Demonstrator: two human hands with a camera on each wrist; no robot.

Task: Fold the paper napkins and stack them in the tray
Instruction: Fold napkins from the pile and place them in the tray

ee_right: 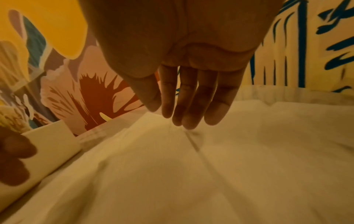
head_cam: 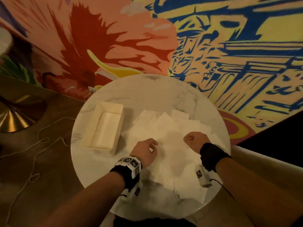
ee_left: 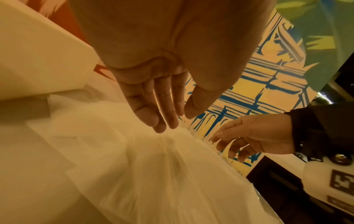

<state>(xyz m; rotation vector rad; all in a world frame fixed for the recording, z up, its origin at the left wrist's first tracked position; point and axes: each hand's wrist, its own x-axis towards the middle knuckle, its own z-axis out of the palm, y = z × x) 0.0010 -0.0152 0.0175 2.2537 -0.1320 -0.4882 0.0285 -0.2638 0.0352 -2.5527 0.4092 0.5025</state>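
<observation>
A: Napkins, white paper, unfolded [head_cam: 165, 128]: where do they lie relative to each hand?

B: They are spread in an overlapping heap across the middle and right part of the round white marble desk [head_cam: 147, 89]. Both hands are directly above the near part of the heap. The left hand [head_cam: 145, 150] is over its left portion; the right hand [head_cam: 195, 140] is over its right portion, well apart from the left.

A: State of the left hand?

B: Released. In the left wrist view the fingers [ee_left: 153, 109] point down, nearly straight and close together, thumb beside them. The tips are at the top sheet [ee_left: 153, 166], which rises in a small ridge just below them. Whether they touch it cannot be determined.

A: State of the right hand?

B: Released also. In the right wrist view the fingers [ee_right: 193, 103] hang straight down with tips just at a crease in the napkin surface [ee_right: 191, 166]. Nothing is grasped.

A: Surrounding items?

B: A cream rectangular plastic tray [head_cam: 105, 126] stands on the desk just left of the heap, its near right corner close to the left hand; one napkin corner reaches its side. Beyond the desk is a painted mural wall [head_cam: 229, 54]. A brass-coloured lamp base [head_cam: 14, 115] and a thin white cord [head_cam: 41, 140] lie on the floor at left.

A: Obstructions?

B: The napkins overlap, so individual sheet edges under the hands are hard to separate.
</observation>
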